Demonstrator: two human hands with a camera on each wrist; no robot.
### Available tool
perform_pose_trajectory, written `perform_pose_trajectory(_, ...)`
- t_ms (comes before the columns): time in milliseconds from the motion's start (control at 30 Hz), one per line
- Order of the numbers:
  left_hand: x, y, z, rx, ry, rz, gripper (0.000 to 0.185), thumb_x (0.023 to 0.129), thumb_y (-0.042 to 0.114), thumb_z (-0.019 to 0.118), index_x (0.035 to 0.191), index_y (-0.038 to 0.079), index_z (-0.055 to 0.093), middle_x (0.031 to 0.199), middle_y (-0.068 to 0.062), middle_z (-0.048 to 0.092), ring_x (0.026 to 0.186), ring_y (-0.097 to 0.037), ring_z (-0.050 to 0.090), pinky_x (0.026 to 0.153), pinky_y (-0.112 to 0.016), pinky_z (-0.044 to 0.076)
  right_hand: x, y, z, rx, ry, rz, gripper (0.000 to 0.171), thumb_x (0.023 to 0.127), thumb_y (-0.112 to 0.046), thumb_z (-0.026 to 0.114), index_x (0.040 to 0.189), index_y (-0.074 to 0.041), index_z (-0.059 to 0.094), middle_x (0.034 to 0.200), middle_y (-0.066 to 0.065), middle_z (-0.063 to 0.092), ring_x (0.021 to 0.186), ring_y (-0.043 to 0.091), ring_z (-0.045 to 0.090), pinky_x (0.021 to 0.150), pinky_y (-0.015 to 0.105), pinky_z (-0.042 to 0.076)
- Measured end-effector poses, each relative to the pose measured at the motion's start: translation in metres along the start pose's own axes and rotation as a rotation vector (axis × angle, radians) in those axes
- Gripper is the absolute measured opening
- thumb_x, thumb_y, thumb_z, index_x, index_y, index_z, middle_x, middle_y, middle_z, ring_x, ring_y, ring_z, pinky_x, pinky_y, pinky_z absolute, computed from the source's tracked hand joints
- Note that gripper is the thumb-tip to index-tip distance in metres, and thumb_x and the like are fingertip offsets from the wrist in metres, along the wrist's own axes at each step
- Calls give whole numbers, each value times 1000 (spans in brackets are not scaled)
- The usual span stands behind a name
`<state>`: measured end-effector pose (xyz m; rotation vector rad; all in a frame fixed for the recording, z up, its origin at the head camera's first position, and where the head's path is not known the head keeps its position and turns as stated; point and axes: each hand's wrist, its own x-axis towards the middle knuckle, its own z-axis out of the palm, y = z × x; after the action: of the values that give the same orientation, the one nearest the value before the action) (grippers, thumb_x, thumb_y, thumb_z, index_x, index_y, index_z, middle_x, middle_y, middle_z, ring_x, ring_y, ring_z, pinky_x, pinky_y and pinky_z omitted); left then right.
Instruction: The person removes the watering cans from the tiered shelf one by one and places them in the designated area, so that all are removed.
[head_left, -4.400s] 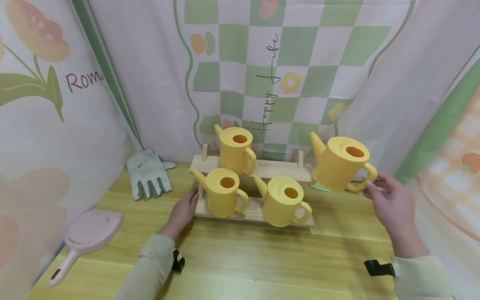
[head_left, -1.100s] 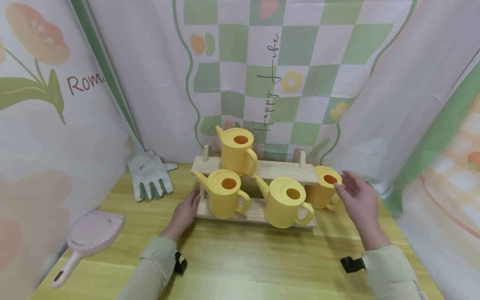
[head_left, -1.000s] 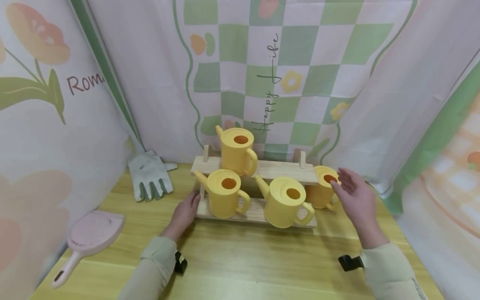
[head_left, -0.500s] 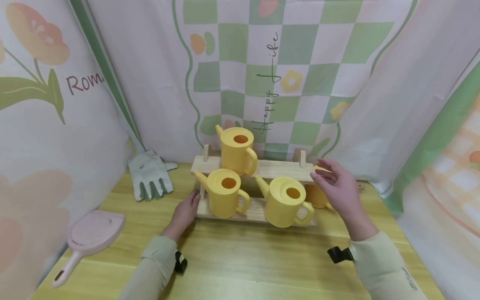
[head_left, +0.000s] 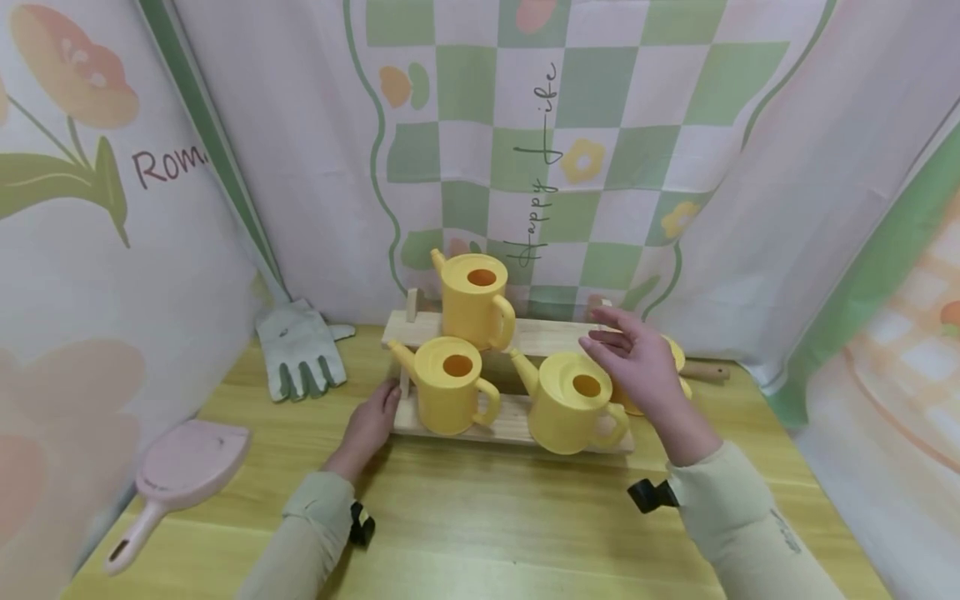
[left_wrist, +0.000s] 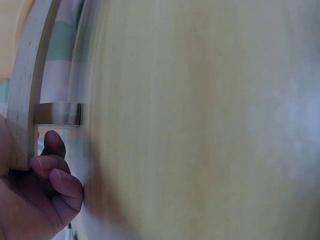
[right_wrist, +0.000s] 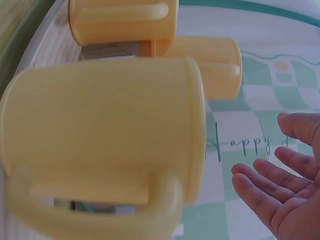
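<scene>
A two-tier wooden plant stand (head_left: 555, 337) bears three yellow watering cans: one on the upper board (head_left: 468, 312), and a left can (head_left: 442, 396) and a right can (head_left: 558, 408) on the lower. The fourth watering can (head_left: 675, 353) stands on the table behind the stand's right end, partly hidden by my right hand (head_left: 637, 367). That hand hovers, fingers relaxed and apart, above the lower right can's handle; the right wrist view shows it holding nothing beside this can (right_wrist: 105, 125). My left hand (head_left: 372, 421) grips the lower board's left end, fingers curled round the wood (left_wrist: 25, 100).
On the table's left lie a grey-white work glove (head_left: 300, 350) and a pink dustpan (head_left: 187, 467) with its handle towards me. A wooden handle (head_left: 707, 372) pokes out behind the fourth can. Printed curtains (head_left: 615, 92) enclose the back and sides.
The right hand held the fourth watering can by its handle, set it on the table behind the stand's right end, let go and moved left. The left hand stays on the stand.
</scene>
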<state>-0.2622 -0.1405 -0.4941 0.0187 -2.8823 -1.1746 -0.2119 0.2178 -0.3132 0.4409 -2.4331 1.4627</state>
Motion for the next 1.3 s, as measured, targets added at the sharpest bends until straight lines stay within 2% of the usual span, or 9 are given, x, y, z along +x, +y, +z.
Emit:
perform_pose_trajectory(167,0,0,0,0,3,6,48,92,49,26,130,23,40,128,-9,48,112,-35,46,92,-52,36,8,-3,11,-12,-27,7,48,83,-27,61,126,-11,47,123,6,50,104,24,54,79,21,48)
perform_pose_trajectory(467,1,-1,0,-10,9,-1,48,92,49,26,130,23,40,129,-7,47,115,-31,45,93,-51,35,24,-5,33,-27,-127,54,48,82,-32,61,124,-12,48,121,8,52,100,22,56,79,33,50)
perform_pose_trajectory(667,1,0,1,-6,19,7,46,93,46,27,130,23,41,127,-8,49,113,-32,46,92,-50,37,33,-6,51,-34,-161,61,43,83,-26,61,122,-10,49,118,11,54,97,24,58,78,34,50)
perform_pose_trajectory(867,0,0,1,-16,22,3,45,93,46,28,129,23,42,127,-8,49,113,-32,46,92,-51,36,37,-13,66,-54,-158,91,40,84,-18,61,121,-10,50,115,10,55,93,24,59,73,33,52)
perform_pose_trajectory(1067,1,-1,1,-8,24,7,47,93,47,27,130,22,41,128,-8,48,114,-32,46,93,-50,36,43,-17,77,-105,-138,89,38,84,-14,60,120,-7,50,109,10,58,89,24,60,74,32,51)
perform_pose_trajectory(1300,2,-1,2,-11,23,7,46,93,47,27,130,23,41,129,-7,47,115,-31,45,94,-50,35,48,-16,85,-179,-93,108,32,85,-15,59,116,-10,54,102,7,59,87,23,60,73,33,51)
